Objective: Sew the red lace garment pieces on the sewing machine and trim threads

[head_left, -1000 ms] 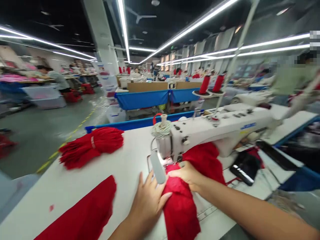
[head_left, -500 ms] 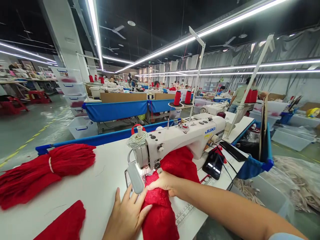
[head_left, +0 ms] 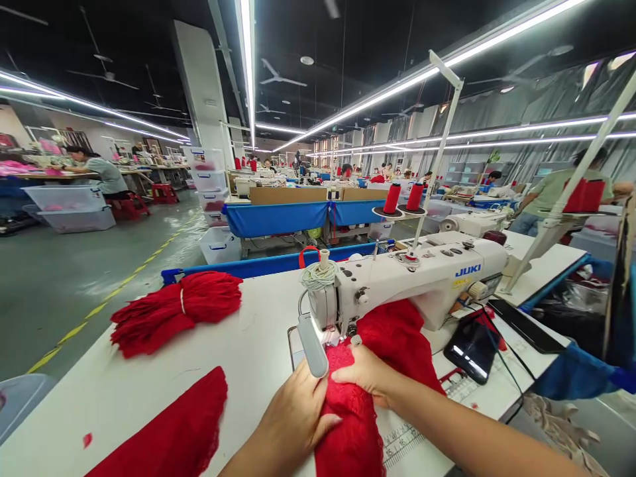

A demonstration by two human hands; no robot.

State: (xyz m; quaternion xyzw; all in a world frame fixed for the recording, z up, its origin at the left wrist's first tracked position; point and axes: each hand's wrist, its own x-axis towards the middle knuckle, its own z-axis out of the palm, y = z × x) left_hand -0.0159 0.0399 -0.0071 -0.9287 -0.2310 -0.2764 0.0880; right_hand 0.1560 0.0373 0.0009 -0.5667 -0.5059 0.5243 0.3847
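A strip of red lace fabric (head_left: 345, 424) runs under the needle area of the white sewing machine (head_left: 412, 271). My right hand (head_left: 370, 374) grips this fabric just in front of the presser foot, thumb on top. On the fabric's left edge lies my left hand (head_left: 301, 411), its fingers drawn together and its thumb over the cloth. A grey oblong attachment (head_left: 313, 348) hangs in front of the left fingertips and hides them. More red fabric (head_left: 397, 331) is bunched under the machine arm, beyond my right hand.
A tied bundle of red fabric pieces (head_left: 173, 311) and a loose red piece (head_left: 173, 424) lie on the white table (head_left: 258, 358) at left. Right of the machine are a black phone (head_left: 472, 348) and cables. A ruler scale (head_left: 402, 440) marks the table's front.
The view has turned left, so everything sits further right. My left hand's spread fingers have come together beside the fabric. My right hand keeps its grip near the presser foot.
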